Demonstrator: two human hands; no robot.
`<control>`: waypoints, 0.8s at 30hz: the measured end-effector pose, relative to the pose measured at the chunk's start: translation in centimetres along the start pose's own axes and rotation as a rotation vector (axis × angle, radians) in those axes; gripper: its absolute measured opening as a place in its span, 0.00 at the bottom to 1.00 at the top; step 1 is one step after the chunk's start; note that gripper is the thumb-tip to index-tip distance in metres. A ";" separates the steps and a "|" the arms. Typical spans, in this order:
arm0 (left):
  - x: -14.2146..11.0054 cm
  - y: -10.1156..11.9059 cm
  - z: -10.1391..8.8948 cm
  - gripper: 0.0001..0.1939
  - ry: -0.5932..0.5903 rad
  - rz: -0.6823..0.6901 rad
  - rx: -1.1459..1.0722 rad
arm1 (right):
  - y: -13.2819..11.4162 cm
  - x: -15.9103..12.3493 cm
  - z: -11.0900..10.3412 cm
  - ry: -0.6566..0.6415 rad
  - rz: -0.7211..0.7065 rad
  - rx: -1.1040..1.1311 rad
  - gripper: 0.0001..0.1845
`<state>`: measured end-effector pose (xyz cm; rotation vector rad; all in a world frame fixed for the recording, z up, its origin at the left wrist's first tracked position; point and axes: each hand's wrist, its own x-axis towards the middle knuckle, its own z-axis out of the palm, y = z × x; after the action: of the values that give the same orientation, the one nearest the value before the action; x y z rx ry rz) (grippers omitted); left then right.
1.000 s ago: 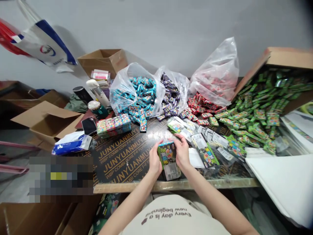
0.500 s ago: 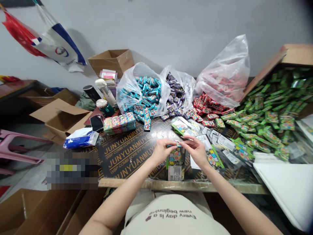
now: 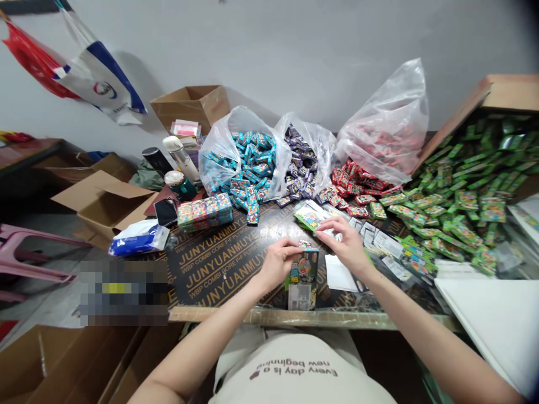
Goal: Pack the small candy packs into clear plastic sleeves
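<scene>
A dark printed box (image 3: 302, 283) with a green side edge stands near the table's front edge. My left hand (image 3: 275, 262) pinches at its top edge. A small colourful packet (image 3: 309, 244) shows at the box's top, right by those fingertips; how far inside it sits I cannot make out. To the right of the box, my right hand (image 3: 345, 244) is raised with curved fingers apart and nothing visible in them. Just behind its fingertips lies a flat green printed pack (image 3: 309, 216).
Behind are plastic bags of blue packets (image 3: 255, 160), purple packets (image 3: 301, 151) and red packets (image 3: 353, 182). A carton spills green packets (image 3: 458, 207) at right. A stacked block of packets (image 3: 205, 212), a phone (image 3: 165, 212) and a blue tissue pack (image 3: 138, 237) lie at left.
My right hand has let go of the small packet at the box's top and moved up and right. My left hand has stayed at the box's top edge.
</scene>
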<state>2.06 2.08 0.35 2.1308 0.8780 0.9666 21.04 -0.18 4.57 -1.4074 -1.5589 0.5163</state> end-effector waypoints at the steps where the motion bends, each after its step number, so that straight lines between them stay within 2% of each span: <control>1: 0.1 0.0 0.1 0.08 0.023 -0.027 -0.028 | -0.3 0.5 0.1 -0.063 0.013 0.031 0.07; 5: 0.2 -0.4 0.2 0.02 0.094 -0.122 -0.092 | -0.1 0.8 1.6 -0.288 0.181 0.209 0.10; 10: 0.2 -0.1 -0.1 0.04 0.090 -0.091 -0.056 | 0.9 0.3 3.0 -0.353 0.365 0.358 0.11; 13: 0.2 0.4 0.0 0.01 0.104 -0.085 -0.051 | 1.1 0.1 3.2 -0.345 0.398 0.402 0.11; 16: 0.2 0.6 0.5 0.07 0.157 -0.133 -0.044 | 1.0 -0.1 3.3 -0.339 0.430 0.414 0.12; 19: 0.3 0.5 0.9 0.07 0.189 -0.173 -0.039 | 1.0 -0.6 3.6 -0.305 0.452 0.439 0.12; 21: 0.3 0.3 1.0 0.06 0.187 -0.183 -0.040 | 0.9 -1.1 4.1 -0.234 0.442 0.464 0.12; 24: 0.1 0.1 1.3 0.06 0.195 -0.235 -0.079 | 1.0 -1.9 5.2 -0.050 0.454 0.544 0.13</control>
<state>3.20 1.75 -0.26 1.8397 1.1379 1.0788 17.04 -0.26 0.67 -1.3114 -1.0121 1.1579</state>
